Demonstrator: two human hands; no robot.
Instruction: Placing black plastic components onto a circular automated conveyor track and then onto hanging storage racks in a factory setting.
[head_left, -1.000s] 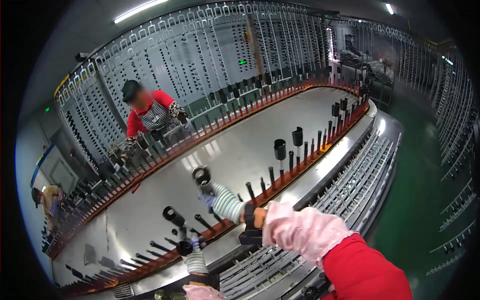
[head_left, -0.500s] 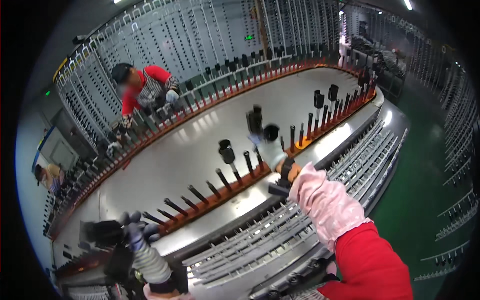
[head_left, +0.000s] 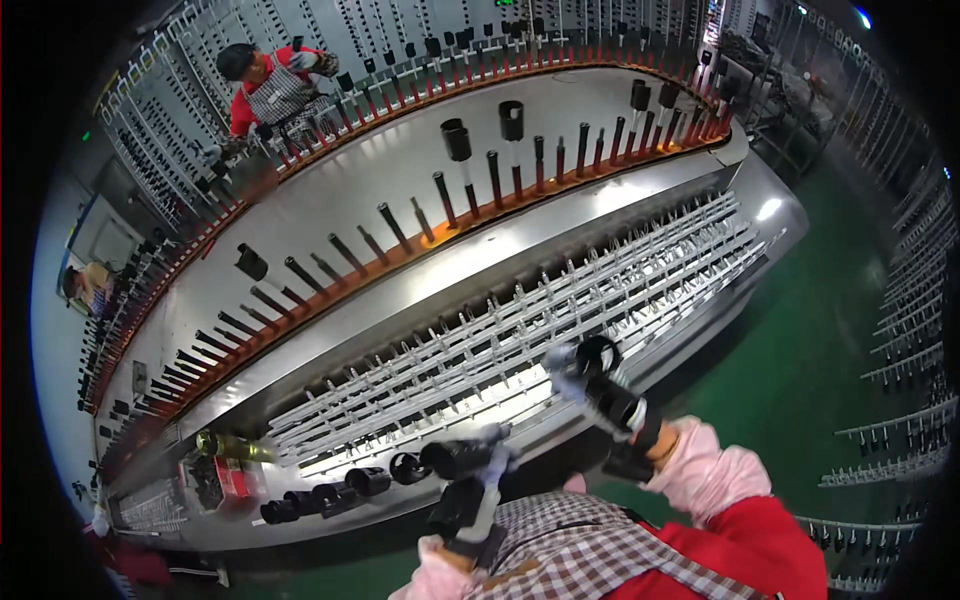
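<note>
Now, R hand [head_left: 572, 378]: yours, blurred; fingers appear closed round a black cup [head_left: 600, 350], above the near side of the metal bench [head_left: 330, 318].
Dark cylinder [head_left: 612, 405]: just below, twd your wrist; can't tell if also held.
L hand [head_left: 497, 470]: yours, at R end of the cup row [head_left: 368, 481], just beside the end cup; blur hides fingers, so grip wide or narrow can't be told.
Cup row: several blk cups along the bench's near edge; upright or on sides, can't tell (lens bend).
Risk, drop: a loose or shared hold in your R hand could let its cup fall twd the green floor [head_left: 735, 330].
Risk, row: cups sit close, nr the edge; a knock from your L fingers might tip or roll several off.
Risk, scuff: a low R swing could catch the pale metal racks [head_left: 520, 330] and mark the wall.
Cup, looks: blk, round, hollow; open end w/ bright rim glint, dark interior. Row cups: similar, smooth, slightly glossy.
</note>
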